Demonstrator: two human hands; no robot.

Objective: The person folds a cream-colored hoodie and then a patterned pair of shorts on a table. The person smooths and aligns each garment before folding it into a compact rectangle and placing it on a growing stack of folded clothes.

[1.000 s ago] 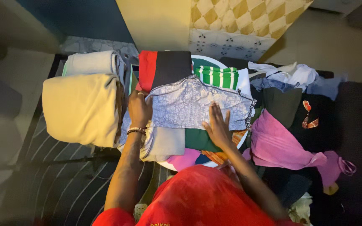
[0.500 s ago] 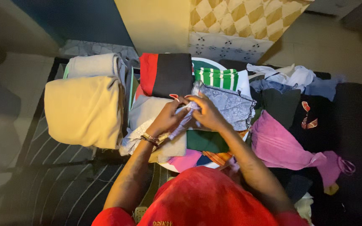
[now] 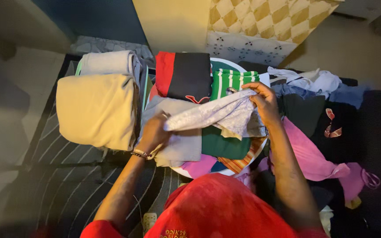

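A pale grey-lilac patterned cloth (image 3: pixel 214 113) is stretched between my two hands above a heap of clothes. My left hand (image 3: pixel 154 133), with a bracelet at the wrist, grips its left end. My right hand (image 3: pixel 263 102) grips its right end, higher up. Under the cloth lie a grey folded piece (image 3: pixel 178 145), a dark green garment (image 3: pixel 223 145) and an orange striped one (image 3: pixel 242 159). A green-and-white striped shirt (image 3: pixel 232 80) lies just behind my right hand.
A red and black folded garment (image 3: pixel 184 76) lies at the back. Beige and grey folded stacks (image 3: pixel 97 108) sit at the left on a dark striped surface (image 3: pixel 69 185). Pink cloth (image 3: pixel 316 156), dark clothes and white and blue pieces (image 3: pixel 316 81) pile up at the right.
The cloth lay spread flat under both hands, then was gathered at the middle. Now my hands have pulled apart, stretching it into a long band lifted off the heap.
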